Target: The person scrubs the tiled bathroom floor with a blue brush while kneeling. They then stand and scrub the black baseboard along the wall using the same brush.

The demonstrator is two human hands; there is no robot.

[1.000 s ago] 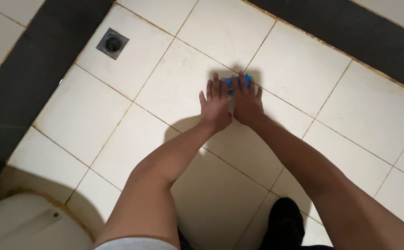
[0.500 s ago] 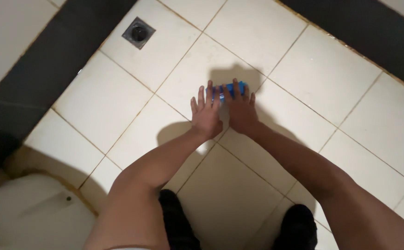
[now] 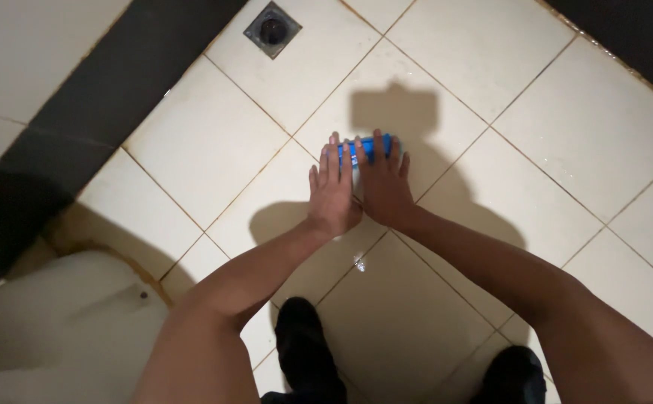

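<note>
A blue scrubbing brush (image 3: pixel 365 147) lies flat on the cream floor tiles (image 3: pixel 214 142), mostly covered by my fingers. My left hand (image 3: pixel 334 196) and my right hand (image 3: pixel 383 187) sit side by side with fingers stretched forward, both pressing down on the brush. Only its blue top edge shows between and above the fingertips. Both forearms reach down from the bottom of the view.
A square metal floor drain (image 3: pixel 272 29) sits at the top. A dark tile band (image 3: pixel 109 97) runs diagonally at left. A pale rounded toilet (image 3: pixel 57 329) fills the bottom left. My two dark shoes (image 3: pixel 304 352) stand on the wet tiles below the hands.
The hands and brush have slid back toward my feet, away from the far tile joint. The drain now sits farther from them and the view has tilted downward.
</note>
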